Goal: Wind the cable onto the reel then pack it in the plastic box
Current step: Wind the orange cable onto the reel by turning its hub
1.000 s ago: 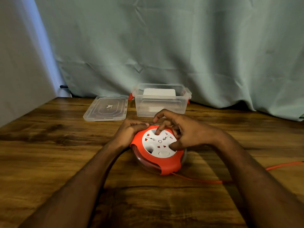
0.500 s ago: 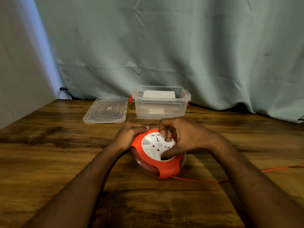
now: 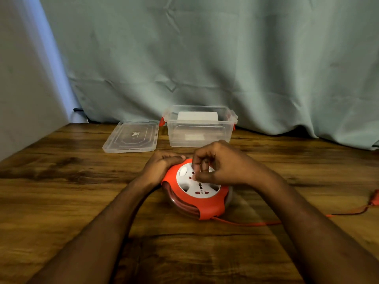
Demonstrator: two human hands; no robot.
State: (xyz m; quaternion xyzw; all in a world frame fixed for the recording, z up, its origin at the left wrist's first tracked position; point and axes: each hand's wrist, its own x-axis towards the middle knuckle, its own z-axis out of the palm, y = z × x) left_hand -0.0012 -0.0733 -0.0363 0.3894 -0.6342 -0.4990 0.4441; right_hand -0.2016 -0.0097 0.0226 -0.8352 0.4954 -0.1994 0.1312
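A round orange reel with a white socket face lies flat on the wooden table, partly wound with orange cable. My left hand grips its upper left rim. On the white face rests my right hand, fingers curled and pressed into it. Loose orange cable runs from the reel's lower right edge across the table to its plug end at the right border. Behind the reel stands the clear plastic box, open, with red side clips.
The box's clear lid lies flat to the left of the box. A grey-green curtain hangs along the table's back edge, and a pale wall closes the left side.
The white socket face has turned under my right hand's fingers. More cable has been drawn in, and the plug end has come into view at the right edge. My left hand stays on the rim.
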